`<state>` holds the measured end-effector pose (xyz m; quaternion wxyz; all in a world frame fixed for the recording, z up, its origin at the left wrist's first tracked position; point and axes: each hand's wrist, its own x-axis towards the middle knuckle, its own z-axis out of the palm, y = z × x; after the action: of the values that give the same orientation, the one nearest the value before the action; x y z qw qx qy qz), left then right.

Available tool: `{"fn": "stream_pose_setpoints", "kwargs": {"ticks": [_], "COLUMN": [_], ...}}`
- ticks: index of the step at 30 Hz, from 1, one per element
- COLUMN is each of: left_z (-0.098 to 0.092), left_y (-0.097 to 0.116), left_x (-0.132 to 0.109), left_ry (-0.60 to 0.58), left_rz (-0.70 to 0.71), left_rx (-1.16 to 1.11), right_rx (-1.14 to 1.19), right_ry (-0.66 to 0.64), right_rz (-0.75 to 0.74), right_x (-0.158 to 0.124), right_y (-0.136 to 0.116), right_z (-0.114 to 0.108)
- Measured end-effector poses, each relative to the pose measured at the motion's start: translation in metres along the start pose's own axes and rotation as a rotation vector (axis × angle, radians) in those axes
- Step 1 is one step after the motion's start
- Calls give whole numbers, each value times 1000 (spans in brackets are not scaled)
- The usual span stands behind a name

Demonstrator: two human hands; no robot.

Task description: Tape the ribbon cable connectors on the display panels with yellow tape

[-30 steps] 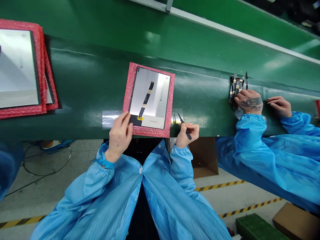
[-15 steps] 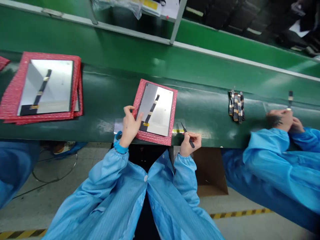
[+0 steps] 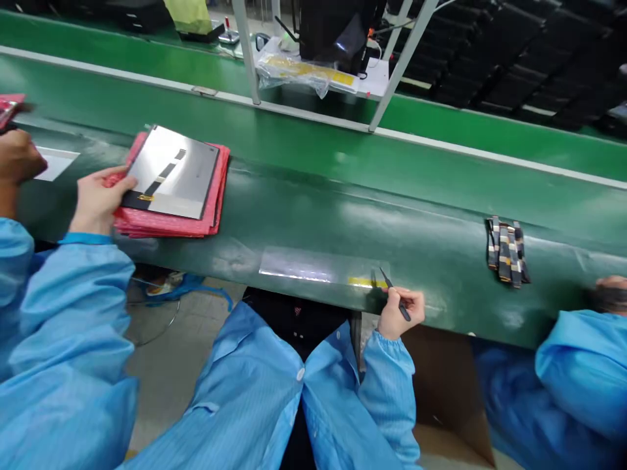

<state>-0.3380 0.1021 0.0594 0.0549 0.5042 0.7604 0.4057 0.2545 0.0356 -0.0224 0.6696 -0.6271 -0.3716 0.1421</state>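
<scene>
At the left of the bench, my left hand (image 3: 100, 199) grips the left edge of a display panel (image 3: 179, 176), thumb on top. The panel has a silvery back with a dark flex cable (image 3: 164, 177) lying slantwise across it. It rests on a stack of pink bubble-wrap sheets (image 3: 215, 212). In my right hand (image 3: 402, 313) are black tweezers (image 3: 396, 297), their tips pointing up and left. The tips are over a clear film strip (image 3: 294, 266) near a piece of yellow tape (image 3: 362, 282) at the bench's front edge.
A bundle of flex cables (image 3: 507, 251) lies on the green bench (image 3: 313, 215) to the right. Co-workers' hands are at far left (image 3: 18, 160) and far right (image 3: 611, 287). Behind, a metal rail (image 3: 313, 117) and frame post cross the bench. An open cardboard box (image 3: 445, 385) stands below.
My left hand has carried the display panel leftward from in front of me onto the stack. My right hand still holds the tweezers near the yellow tape. The view has shifted.
</scene>
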Motion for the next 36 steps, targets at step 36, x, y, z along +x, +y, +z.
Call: {"fn": "stream_pose_setpoints", "kwargs": {"ticks": [36], "left_z": [179], "left_y": [227], "left_x": [-278], "left_ry": [-661], "left_rz": [856], "left_rx": [-27], "right_rx": [-241], "right_ry": [-579], "right_rz": [85], "right_x": [-16], "right_y": [-61], "right_z": [-16]}}
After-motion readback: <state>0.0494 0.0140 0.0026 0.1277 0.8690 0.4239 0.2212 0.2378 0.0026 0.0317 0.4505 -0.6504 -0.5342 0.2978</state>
